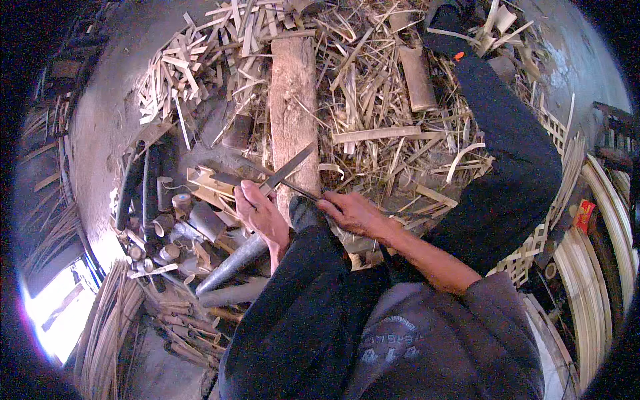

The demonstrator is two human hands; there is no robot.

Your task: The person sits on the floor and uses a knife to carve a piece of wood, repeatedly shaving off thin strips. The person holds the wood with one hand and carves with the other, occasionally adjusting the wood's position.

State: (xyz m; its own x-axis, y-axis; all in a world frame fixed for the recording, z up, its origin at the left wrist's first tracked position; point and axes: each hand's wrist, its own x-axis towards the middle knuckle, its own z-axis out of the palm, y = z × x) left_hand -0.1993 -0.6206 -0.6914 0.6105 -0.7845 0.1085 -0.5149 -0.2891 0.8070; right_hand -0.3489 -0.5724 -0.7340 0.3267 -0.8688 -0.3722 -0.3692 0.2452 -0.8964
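Note:
My left hand (262, 217) is closed round the lower end of a flat grey strip (295, 163), which slants up to the right; whether it is a blade or a bamboo slat I cannot tell. A thin dark rod-like tool (300, 191) crosses the strip and runs into my right hand (353, 215), whose fingers are closed on it. The two pieces cross above a long wooden plank (293, 100) lying on the floor. My left foot (305, 212) rests at the plank's near end, between my hands.
Cut bamboo slats (177, 77) are heaped at the far left, with loose shavings (373, 100) right of the plank. Bamboo tube pieces (207, 220) lie left of my hands. Long bundled strips (583, 287) and woven lattice (527, 257) are at the right, near my bent leg (513, 153).

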